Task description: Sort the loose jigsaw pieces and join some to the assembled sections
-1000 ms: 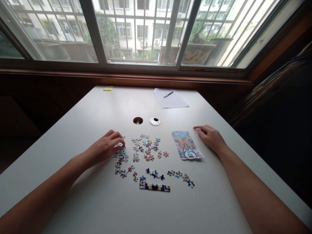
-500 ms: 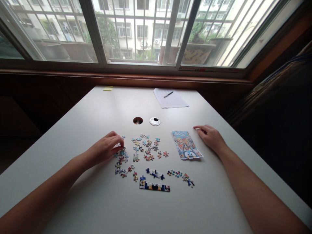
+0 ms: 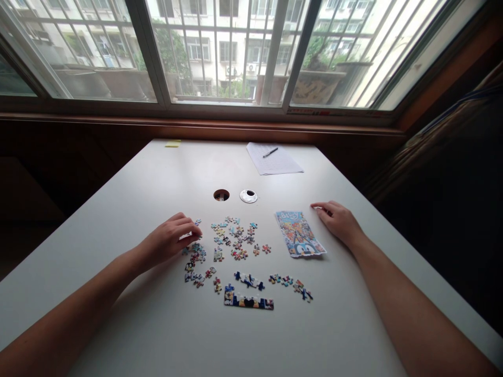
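Above the leftmost puzzle pieces [image 3: 199,254], the left hand [image 3: 177,233] curls thumb toward fingers, whether pinching one I cannot tell; an edge grip would spare neighbours. The right hand [image 3: 340,222] rests, loosely spread, beside the picture sheet [image 3: 299,233].

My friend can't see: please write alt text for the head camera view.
The left hand is at scattered jigsaw pieces on a white table, the right hand beside a printed sheet. Joined pieces form a strip nearest the viewer; paper and a pen lie farther back, near a barred window.
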### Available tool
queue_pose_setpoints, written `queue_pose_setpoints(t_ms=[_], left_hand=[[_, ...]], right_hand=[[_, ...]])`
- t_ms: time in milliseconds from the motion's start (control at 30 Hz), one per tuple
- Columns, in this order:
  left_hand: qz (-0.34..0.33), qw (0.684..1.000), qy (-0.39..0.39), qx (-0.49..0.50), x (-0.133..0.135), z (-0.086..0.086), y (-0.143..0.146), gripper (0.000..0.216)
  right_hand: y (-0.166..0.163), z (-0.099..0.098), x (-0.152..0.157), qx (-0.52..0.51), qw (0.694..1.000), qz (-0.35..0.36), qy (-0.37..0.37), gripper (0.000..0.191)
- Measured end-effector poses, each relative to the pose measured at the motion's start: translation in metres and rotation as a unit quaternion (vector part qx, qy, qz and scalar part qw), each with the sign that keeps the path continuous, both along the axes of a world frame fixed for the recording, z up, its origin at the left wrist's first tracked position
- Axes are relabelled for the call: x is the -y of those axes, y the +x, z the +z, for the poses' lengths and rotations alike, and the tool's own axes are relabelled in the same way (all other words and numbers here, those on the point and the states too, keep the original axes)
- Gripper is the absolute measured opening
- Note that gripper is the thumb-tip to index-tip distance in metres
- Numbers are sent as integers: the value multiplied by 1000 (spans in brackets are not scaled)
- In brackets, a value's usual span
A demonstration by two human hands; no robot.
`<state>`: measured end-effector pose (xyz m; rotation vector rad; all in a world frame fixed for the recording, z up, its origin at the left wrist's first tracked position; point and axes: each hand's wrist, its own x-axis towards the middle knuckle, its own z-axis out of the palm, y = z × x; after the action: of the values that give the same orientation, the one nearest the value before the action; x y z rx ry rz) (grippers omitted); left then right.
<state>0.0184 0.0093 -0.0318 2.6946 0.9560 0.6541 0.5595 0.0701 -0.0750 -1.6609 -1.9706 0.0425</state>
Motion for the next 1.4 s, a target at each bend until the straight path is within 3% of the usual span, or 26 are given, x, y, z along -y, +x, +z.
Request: queue_pose_setpoints(t_ms=[1033,1200,1400], left_hand=[[57,997,36,-47,1,-6,-2,22],[36,997,59,-35,5,-4,2,26],[-39,996,44,-63,21,5,14,41]], right_hand=[[-1,2,1,2,1000,-1,-3,32],[-1,2,2,0,1000,3,0,32],[-1,2,2,0,1000,-6,-6,31]])
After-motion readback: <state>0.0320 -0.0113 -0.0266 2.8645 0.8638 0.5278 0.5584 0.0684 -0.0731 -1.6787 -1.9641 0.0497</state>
